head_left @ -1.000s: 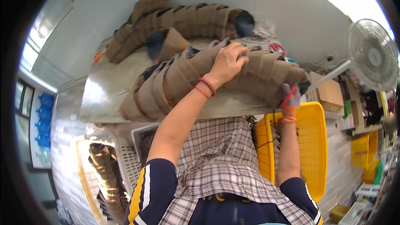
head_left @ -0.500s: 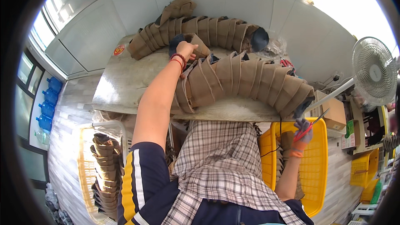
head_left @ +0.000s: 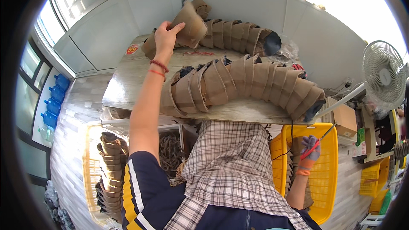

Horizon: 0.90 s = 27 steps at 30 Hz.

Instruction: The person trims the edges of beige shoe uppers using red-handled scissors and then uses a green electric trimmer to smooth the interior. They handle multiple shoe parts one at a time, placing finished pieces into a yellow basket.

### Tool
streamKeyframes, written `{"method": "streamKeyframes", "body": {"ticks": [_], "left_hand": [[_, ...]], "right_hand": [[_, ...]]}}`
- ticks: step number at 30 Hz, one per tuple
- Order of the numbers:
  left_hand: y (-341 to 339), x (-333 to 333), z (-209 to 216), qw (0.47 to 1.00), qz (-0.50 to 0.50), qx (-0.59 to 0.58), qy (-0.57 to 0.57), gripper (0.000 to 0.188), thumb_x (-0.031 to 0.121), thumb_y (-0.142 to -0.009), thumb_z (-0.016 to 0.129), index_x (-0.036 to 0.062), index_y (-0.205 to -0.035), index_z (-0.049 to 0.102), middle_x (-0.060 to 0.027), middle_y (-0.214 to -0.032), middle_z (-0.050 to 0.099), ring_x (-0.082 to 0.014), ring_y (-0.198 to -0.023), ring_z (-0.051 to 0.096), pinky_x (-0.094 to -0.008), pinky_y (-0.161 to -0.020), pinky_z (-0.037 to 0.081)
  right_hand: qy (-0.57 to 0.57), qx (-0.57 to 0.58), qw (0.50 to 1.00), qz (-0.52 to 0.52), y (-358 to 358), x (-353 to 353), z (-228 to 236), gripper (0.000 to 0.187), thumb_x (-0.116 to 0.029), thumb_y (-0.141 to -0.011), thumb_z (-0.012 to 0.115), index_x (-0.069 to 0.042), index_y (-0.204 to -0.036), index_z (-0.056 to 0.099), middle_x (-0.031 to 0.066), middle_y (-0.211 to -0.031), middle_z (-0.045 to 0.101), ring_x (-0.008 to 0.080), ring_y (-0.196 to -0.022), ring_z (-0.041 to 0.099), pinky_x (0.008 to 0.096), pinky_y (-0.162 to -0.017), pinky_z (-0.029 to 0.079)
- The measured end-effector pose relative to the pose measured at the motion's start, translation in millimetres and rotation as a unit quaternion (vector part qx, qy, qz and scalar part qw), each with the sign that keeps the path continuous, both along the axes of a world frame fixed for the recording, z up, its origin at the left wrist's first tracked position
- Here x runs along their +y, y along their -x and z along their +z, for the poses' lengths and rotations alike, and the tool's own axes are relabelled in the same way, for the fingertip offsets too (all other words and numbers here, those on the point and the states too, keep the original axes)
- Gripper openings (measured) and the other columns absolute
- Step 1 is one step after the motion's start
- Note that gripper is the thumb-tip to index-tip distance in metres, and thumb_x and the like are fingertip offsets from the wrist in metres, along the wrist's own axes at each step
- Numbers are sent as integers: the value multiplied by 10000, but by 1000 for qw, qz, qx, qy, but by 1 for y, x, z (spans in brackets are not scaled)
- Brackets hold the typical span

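My left hand (head_left: pixel 165 38), with a red bead bracelet at the wrist, pinches a brown cup-shaped fabric piece (head_left: pixel 190 26), slightly blurred, above the far part of the table (head_left: pixel 128 74). Behind it runs a curved row of nested pieces of the same kind (head_left: pixel 234 34), with a dark lining at its right end. Nearer to me lies a second nested row (head_left: pixel 243 83), bending toward the front right edge. In a grey and orange glove, my right hand (head_left: pixel 310 148) is closed round red-handled scissors (head_left: pixel 317 145), blades pointing up and right, over the yellow basket.
A yellow basket (head_left: pixel 326 179) holding stacked pieces stands at my right, a pale basket (head_left: pixel 90 162) of more at my left. Between my left arm and lap is a bin of dark strips (head_left: pixel 170 149). A white fan (head_left: pixel 384 74) and clear plastic wrap (head_left: pixel 283 49) are at the right.
My left hand has lifted the brown fabric piece off the table, up and to the left, over the far row. The right hand with the scissors stays at the yellow basket.
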<state>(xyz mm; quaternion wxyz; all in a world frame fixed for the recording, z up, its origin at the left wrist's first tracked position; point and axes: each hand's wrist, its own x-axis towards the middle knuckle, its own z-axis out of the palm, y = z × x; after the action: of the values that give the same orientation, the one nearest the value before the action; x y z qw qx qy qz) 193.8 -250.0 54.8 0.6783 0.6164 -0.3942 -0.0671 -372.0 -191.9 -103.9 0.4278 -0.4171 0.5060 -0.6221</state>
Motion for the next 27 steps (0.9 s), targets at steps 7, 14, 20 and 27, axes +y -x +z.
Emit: {"method": "streamKeyframes", "body": {"ticks": [7, 14, 20, 27], "left_hand": [[107, 127, 35, 827, -137, -539, 80, 276, -12, -621, 734, 9, -833, 559, -90, -806, 534, -256, -726, 537, -327, -637, 440], [149, 195, -3, 750, -278, -599, -23, 209, 24, -642, 602, -8, -841, 545, -79, -814, 488, -217, -702, 481, -326, -637, 410], [172, 215, -17, 733, -358, -561, -138, 165, 43, -644, 580, 14, -793, 515, -79, -788, 464, -225, -708, 469, -322, -652, 396], [166, 214, -94, 699, -494, -442, -268, 231, -36, -684, 607, 14, -905, 565, -101, -996, 544, -294, -856, 521, -348, -780, 444]], "right_hand": [[19, -18, 991, 132, -24, 23, 29, 246, -180, -929, 527, 5, -1090, 545, 29, -767, 574, 47, -588, 457, 160, -499, 339], [-123, 99, 972, 174, -39, 48, 11, 227, -234, -907, 573, -30, -1008, 565, 14, -763, 574, 57, -596, 499, 179, -509, 371], [-196, 55, 975, 84, -25, 67, 1, 191, -197, -899, 569, -37, -1003, 575, 15, -740, 573, 57, -556, 488, 177, -485, 363], [-41, 385, 852, 352, -101, 72, 8, 234, -218, -845, 621, -42, -996, 592, 56, -809, 626, 150, -636, 582, 278, -563, 469]]}}
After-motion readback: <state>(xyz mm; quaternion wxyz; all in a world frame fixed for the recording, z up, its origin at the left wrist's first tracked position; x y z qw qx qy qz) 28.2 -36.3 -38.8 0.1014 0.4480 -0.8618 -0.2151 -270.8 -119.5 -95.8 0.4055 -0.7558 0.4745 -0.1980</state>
